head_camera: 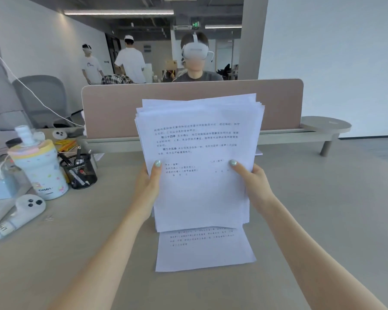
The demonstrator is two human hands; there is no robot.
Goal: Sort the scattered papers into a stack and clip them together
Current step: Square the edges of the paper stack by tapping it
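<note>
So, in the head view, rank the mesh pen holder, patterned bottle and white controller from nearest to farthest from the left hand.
From the left hand:
1. Mesh pen holder, just to its left.
2. Patterned bottle, further left.
3. White controller, far left, toward the desk's near edge.

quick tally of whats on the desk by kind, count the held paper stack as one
paper stack, held upright by left hand and right hand: 1
loose sheet flat on desk: 1
tumbler: 1
mesh pen holder: 1
white controller: 1
total: 5
</note>
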